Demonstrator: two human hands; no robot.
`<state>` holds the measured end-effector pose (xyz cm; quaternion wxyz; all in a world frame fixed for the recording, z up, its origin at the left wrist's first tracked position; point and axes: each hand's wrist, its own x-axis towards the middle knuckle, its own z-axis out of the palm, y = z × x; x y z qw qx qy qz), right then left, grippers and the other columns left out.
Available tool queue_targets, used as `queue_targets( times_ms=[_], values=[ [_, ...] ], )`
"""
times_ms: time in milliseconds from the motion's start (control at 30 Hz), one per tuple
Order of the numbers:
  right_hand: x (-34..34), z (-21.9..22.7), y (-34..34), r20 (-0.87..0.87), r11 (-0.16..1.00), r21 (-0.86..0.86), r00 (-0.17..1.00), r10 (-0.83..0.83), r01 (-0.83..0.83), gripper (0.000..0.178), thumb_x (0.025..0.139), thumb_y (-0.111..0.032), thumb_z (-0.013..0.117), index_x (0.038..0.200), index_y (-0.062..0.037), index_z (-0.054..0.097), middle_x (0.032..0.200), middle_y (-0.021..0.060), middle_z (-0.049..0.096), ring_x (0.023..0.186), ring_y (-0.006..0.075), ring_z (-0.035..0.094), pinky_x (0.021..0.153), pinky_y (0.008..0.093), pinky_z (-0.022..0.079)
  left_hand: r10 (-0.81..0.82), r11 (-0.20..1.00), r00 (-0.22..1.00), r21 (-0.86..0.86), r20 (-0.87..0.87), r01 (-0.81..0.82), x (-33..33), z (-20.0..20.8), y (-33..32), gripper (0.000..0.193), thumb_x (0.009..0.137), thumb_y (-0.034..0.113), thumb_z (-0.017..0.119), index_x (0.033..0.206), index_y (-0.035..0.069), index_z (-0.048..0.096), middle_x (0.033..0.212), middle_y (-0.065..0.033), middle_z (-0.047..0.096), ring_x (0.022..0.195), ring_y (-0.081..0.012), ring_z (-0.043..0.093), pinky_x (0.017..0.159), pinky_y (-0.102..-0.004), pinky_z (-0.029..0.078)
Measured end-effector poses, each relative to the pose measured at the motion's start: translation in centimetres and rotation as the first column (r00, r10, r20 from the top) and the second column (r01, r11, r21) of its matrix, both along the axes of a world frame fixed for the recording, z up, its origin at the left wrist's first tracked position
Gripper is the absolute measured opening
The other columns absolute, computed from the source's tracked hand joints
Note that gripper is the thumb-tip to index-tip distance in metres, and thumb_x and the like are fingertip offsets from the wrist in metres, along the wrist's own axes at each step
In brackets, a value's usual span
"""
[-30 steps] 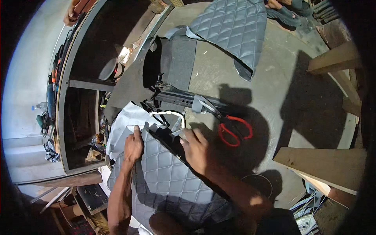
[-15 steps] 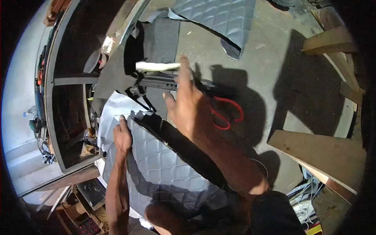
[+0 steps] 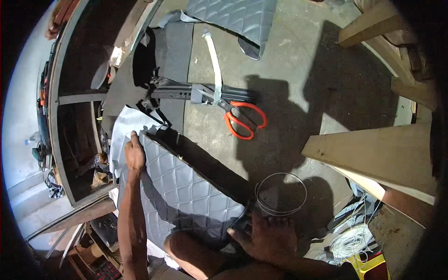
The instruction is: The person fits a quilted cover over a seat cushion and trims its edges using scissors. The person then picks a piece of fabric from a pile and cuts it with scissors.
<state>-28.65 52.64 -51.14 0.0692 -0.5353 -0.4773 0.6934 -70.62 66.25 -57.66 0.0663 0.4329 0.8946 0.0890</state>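
A grey quilted cover (image 3: 186, 186) with diamond stitching lies in front of me, its dark edge running down to the right. My left hand (image 3: 135, 154) is closed on its upper left edge, thumb on top, beside a smooth pale flap (image 3: 130, 122). My right hand (image 3: 270, 235) is low in the shade by the cover's lower right corner, thumb and fingers apart, nothing visible in it. Beyond it lies a loop of thin wire (image 3: 306, 196). Red-handled scissors (image 3: 252, 110) rest on the floor against a dark slotted metal bar (image 3: 179, 90). A pale strip (image 3: 213, 56) stretches across the bar.
Another quilted piece (image 3: 233, 18) lies at the far side on the concrete floor. Wooden beams (image 3: 373, 144) stand at the right, above a tangle of white cord (image 3: 352, 240). An open cabinet frame (image 3: 81, 97) and a box of odds and ends (image 3: 95, 254) are at the left.
My right hand has drawn back from the metal bar toward me, down to the cover's corner. The pale strip beside its fingertips has swung round and now lies across the bar. My left hand keeps its hold.
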Motion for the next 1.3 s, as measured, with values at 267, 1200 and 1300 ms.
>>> queue_targets(
  times_ms=[267,1200,1300],
  values=[
    [-6.1,-9.2,-4.3,-0.041,0.989,-0.028,0.989,-0.145,0.144,0.086,0.087,-0.047,0.075,0.140,0.0103,0.039,0.134,0.0345,0.049,0.129,0.0436,0.048,0.110,0.0523,0.037,0.053,0.998,0.995,-0.039,0.089,-0.050,-0.7,-0.1,0.3,0.087,0.101,0.063,0.035,0.089,-0.018,0.063,0.089,-0.0382,0.063,0.085,-0.0454,0.059,0.085,-0.0527,0.042],
    [-0.7,-7.1,-3.6,-0.104,0.906,0.323,0.962,-0.253,0.274,0.086,0.097,-0.055,0.059,0.146,0.0107,0.035,0.141,0.0330,0.045,0.130,0.0443,0.047,0.114,0.0484,0.032,-0.039,0.953,0.989,-0.291,0.146,0.081,5.0,-0.3,2.7,0.080,0.104,0.053,0.017,0.110,-0.007,0.069,0.117,-0.0361,0.062,0.116,-0.0503,0.058,0.105,-0.0535,0.042],
    [-3.8,-8.5,-3.8,-0.073,0.938,0.285,0.980,-0.184,0.198,0.088,0.098,-0.060,0.051,0.147,0.0114,0.035,0.147,0.0362,0.039,0.136,0.0492,0.042,0.117,0.0485,0.028,0.037,0.964,0.997,-0.264,0.067,-0.018,3.1,2.5,1.0,0.078,0.105,0.052,0.017,0.112,-0.004,0.071,0.117,-0.0350,0.063,0.115,-0.0493,0.059,0.105,-0.0541,0.042]
  ],
)
